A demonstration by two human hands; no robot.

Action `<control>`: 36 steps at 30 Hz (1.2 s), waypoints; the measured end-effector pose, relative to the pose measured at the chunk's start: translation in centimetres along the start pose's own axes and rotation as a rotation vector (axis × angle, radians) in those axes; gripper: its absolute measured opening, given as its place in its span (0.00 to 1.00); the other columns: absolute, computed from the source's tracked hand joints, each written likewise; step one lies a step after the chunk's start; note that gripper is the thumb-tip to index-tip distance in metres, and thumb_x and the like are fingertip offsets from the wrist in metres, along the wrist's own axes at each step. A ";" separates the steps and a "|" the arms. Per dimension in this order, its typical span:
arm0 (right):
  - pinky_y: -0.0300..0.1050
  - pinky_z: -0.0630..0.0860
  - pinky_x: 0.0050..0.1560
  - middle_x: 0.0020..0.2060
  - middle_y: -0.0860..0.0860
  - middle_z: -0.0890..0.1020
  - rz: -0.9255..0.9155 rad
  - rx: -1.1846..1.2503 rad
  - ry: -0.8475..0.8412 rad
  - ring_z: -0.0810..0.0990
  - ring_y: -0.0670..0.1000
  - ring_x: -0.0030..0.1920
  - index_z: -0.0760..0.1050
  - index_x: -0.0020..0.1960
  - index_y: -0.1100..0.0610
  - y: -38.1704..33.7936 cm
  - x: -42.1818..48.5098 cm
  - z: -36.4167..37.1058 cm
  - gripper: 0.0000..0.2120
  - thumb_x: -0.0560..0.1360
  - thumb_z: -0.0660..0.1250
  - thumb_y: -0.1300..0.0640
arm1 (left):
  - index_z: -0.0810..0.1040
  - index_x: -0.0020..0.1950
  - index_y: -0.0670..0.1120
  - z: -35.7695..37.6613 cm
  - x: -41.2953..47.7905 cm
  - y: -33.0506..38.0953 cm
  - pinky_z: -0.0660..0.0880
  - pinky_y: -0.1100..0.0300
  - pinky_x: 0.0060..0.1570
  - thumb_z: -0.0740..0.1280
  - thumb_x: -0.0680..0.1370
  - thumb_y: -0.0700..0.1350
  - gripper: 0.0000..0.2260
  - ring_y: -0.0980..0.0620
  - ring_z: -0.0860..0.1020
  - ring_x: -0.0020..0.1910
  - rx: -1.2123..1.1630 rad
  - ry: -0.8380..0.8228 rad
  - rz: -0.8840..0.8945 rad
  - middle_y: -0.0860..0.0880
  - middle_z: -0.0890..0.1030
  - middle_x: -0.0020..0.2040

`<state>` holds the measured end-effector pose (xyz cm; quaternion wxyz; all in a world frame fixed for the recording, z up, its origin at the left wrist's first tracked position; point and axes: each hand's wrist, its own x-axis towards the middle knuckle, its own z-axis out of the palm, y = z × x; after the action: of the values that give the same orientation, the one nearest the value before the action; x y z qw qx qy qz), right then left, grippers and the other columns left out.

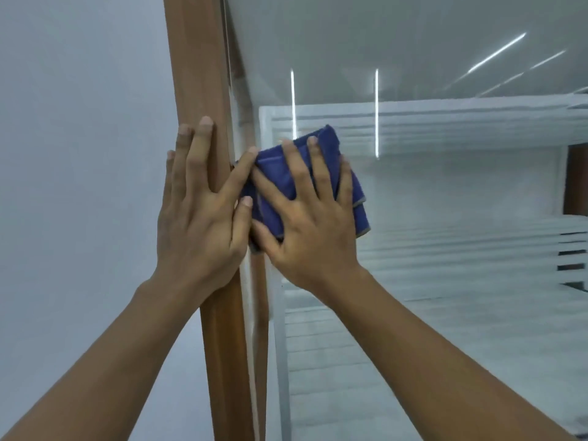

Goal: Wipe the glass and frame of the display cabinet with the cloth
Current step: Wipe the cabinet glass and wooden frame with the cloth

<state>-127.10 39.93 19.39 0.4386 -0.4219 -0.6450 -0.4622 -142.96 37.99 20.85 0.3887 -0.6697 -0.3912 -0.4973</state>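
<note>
A folded blue cloth lies flat against the cabinet's glass, close to the brown wooden frame post. My right hand presses on the cloth with spread fingers. My left hand rests flat on the frame post, its fingers spread; the index finger and thumb reach over to the cloth's left edge. The cloth's lower left part is hidden under both hands.
A plain pale wall fills the left of the post. The glass reflects ceiling light strips and shows frosted horizontal bands. A second brown frame piece shows at the far right.
</note>
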 end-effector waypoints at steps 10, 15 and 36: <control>0.72 0.46 0.75 0.81 0.57 0.52 0.549 0.002 0.069 0.45 0.63 0.80 0.52 0.80 0.41 3.2 -8.2 0.0 0.34 0.77 0.51 0.33 | 0.54 0.82 0.52 2.0 -10.7 2.5 0.43 0.49 0.80 0.52 0.81 0.53 0.28 0.49 0.41 0.82 -0.008 0.011 -0.012 0.46 0.45 0.83; 0.67 0.43 0.78 0.81 0.54 0.54 -0.011 0.010 0.002 0.47 0.59 0.81 0.53 0.80 0.42 -2.1 -12.0 2.1 0.32 0.79 0.51 0.34 | 0.52 0.82 0.49 2.9 -14.7 2.8 0.45 0.47 0.80 0.49 0.81 0.53 0.29 0.50 0.43 0.82 -0.044 0.026 0.001 0.46 0.47 0.83; 0.75 0.42 0.74 0.81 0.57 0.49 0.471 0.036 -0.027 0.42 0.64 0.80 0.50 0.81 0.42 -1.5 -29.1 2.4 0.34 0.78 0.52 0.33 | 0.59 0.80 0.43 5.5 -29.1 6.0 0.48 0.43 0.80 0.47 0.82 0.51 0.27 0.43 0.51 0.82 -0.073 0.067 0.003 0.41 0.55 0.81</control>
<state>-121.37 37.86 -9.22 0.5330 -0.5590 -0.5428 -0.3298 -141.34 36.63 -9.24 0.3775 -0.6669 -0.3587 -0.5329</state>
